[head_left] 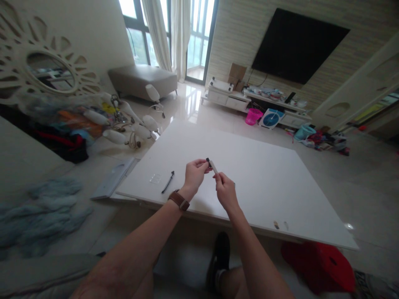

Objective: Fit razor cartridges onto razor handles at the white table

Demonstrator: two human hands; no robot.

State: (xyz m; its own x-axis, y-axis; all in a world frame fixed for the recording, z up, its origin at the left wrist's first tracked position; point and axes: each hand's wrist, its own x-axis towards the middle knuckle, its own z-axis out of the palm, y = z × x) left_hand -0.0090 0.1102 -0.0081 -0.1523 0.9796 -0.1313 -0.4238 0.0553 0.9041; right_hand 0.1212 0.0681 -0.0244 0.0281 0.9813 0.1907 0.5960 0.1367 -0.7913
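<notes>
Above the white table, my left hand (195, 172) pinches a small black piece (208, 160) between its fingertips. A brown band is around that wrist. My right hand (225, 187) grips the lower end of a pale flat strip (214, 167), whose upper end meets the black piece. Whether the two are joined I cannot tell; fingers hide part of both. To the left of my hands lies a slim dark stick (168, 182) with a pale stripe. Beside it is a small clear plastic piece (155, 179).
The white table (258, 170) spans the middle. Near its front right edge lie a small dark-and-tan piece (276, 224) and a pale piece (286, 225). A red stool (321, 265) stands below that corner. A chandelier (134, 124) with white shades stands to the left.
</notes>
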